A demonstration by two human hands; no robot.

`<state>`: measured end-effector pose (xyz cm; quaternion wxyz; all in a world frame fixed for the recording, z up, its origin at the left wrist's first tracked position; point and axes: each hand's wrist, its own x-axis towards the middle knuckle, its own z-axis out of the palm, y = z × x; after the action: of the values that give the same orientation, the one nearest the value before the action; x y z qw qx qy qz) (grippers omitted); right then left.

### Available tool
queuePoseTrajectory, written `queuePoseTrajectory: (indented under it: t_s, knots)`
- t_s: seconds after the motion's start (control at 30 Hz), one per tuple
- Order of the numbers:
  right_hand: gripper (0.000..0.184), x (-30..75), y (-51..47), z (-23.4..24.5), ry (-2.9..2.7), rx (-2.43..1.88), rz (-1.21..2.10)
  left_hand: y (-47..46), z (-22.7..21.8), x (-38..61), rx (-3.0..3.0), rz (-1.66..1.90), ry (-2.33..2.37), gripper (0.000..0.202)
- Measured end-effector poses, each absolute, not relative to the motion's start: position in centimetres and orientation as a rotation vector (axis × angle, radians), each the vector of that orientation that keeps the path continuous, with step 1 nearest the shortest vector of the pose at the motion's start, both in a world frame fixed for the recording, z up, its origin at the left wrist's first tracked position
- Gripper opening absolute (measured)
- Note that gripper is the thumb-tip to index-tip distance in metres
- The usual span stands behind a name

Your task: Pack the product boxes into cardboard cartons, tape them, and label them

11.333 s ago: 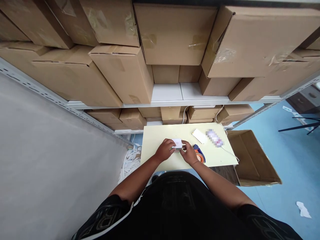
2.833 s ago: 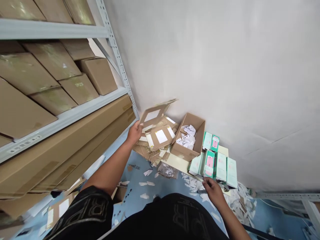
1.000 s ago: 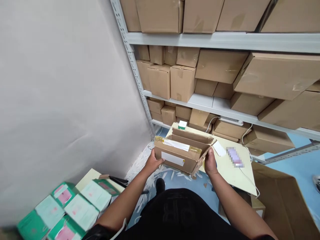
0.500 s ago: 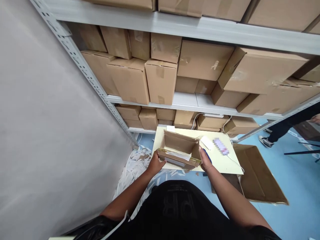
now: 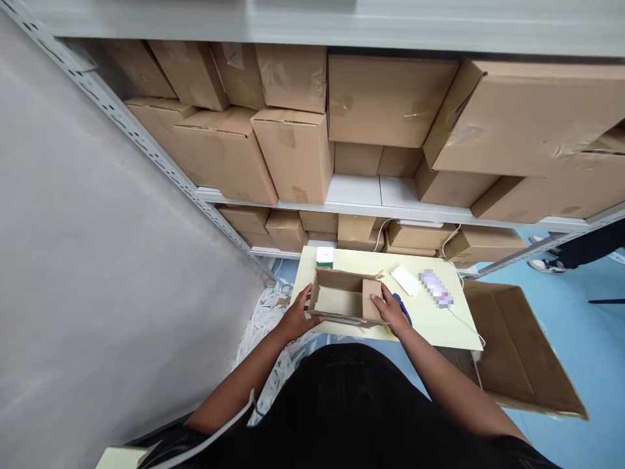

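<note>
A small cardboard box (image 5: 339, 280) without closed top flaps is between my hands over the pale yellow table (image 5: 444, 332). The table's surface shows through its open middle. My left hand (image 5: 297, 318) grips its left end, thumb along the near side. My right hand (image 5: 390, 311) holds the right end, its thumb pressing a folded-in flap (image 5: 371, 298). Just right of that hand lies a blue-handled tool (image 5: 403, 311), partly hidden. Behind the box stands a small white and green box (image 5: 325, 256). A white card or small packet (image 5: 405, 279) and a blurred-out purple item (image 5: 436, 288) lie farther right.
A metal shelf rack (image 5: 390, 213) full of cardboard boxes rises behind the table. Shredded paper (image 5: 263, 319) covers the floor at left beside the grey wall (image 5: 122, 273). A large open carton (image 5: 522, 345) stands at right. Another person's leg (image 5: 590, 247) shows at far right.
The box has turned from tilted to nearly level, its opening facing up. The right end flap is now folded in under my right thumb. The white and green box behind it is now uncovered.
</note>
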<state>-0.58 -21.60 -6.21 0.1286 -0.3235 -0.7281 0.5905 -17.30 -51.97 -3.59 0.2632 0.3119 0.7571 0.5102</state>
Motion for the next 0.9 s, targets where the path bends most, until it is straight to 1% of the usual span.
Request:
queuePoseTrajectory:
  t_s: [0.07,0.2,0.3,0.37,0.5,0.57,0.7,0.8,0.9]
  knots:
    - [0.069,-0.9,-21.8,-6.0,-2.107,-0.98,1.773,-51.7,-3.7,-17.3,0.843,1.381,2.064,0.105]
    - [0.065,-1.3,-21.9,-5.3,-2.034,-0.893,1.917,-51.1,-3.6,-17.3,0.827,1.378,2.164,0.084]
    - [0.064,-0.8,-21.7,-5.3,-1.881,-0.954,1.973,-50.5,-3.3,-17.4,0.732,1.35,2.24,0.076]
    - [0.067,0.0,-21.8,-5.6,-1.842,-0.987,1.974,-50.1,-3.0,-17.5,0.687,1.31,2.288,0.079]
    - [0.079,1.3,-23.1,-5.9,-2.061,-0.992,1.791,-49.8,-2.4,-17.9,0.739,1.219,2.35,0.102]
    - [0.08,1.3,-23.9,-5.9,-2.145,-0.986,1.713,-50.0,-2.1,-18.2,0.876,1.159,2.373,0.103]
    - [0.077,0.9,-24.4,-6.1,-2.259,-0.917,1.606,-50.5,-2.3,-18.4,1.085,0.968,2.412,0.078]
    - [0.069,2.2,-23.3,-7.1,-2.313,-0.851,1.537,-50.6,-2.9,-18.2,1.184,0.885,2.476,0.067]
    - [0.059,5.1,-20.9,-8.7,-2.356,-1.036,1.339,-50.2,-2.6,-18.2,1.29,0.816,2.568,0.055]
